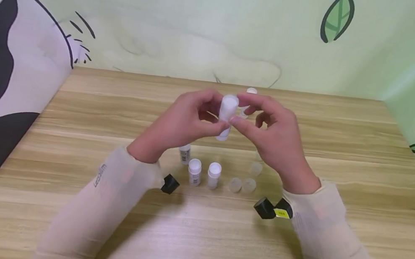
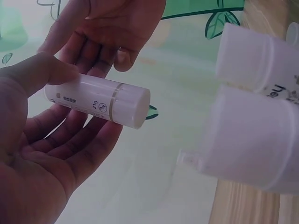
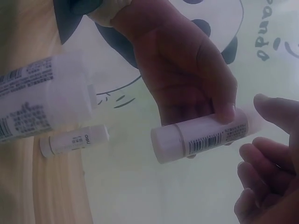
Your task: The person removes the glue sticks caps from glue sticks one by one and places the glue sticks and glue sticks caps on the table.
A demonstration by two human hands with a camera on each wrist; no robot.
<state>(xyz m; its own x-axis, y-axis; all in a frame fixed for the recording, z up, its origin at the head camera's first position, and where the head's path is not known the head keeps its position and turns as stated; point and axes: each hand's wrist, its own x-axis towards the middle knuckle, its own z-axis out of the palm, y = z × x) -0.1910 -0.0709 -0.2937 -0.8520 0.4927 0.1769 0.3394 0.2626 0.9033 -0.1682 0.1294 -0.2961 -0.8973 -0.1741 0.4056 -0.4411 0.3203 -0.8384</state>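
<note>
My left hand (image 1: 190, 117) holds a white glue stick (image 1: 228, 108) up off the table, thumb on one side and fingers on the other. Its label, marked 21g, faces the left wrist camera, and a barcode shows in the right wrist view. At the upper end, a translucent cap shows between the hands. My right hand (image 1: 274, 128) is spread around that end, with index finger and thumb tips right at its edge in the head view. From the right wrist, the thumb and fingers (image 3: 250, 175) stand apart on either side of the end.
Two white glue sticks (image 1: 194, 172) (image 1: 214, 176) stand in front, with another (image 1: 184, 154) by the left wrist. One more (image 1: 251, 91) stands behind the right hand. Several translucent caps (image 1: 235, 185) lie on the wooden table (image 1: 196, 238). Black wrist cameras (image 1: 170, 184) hang under both sleeves.
</note>
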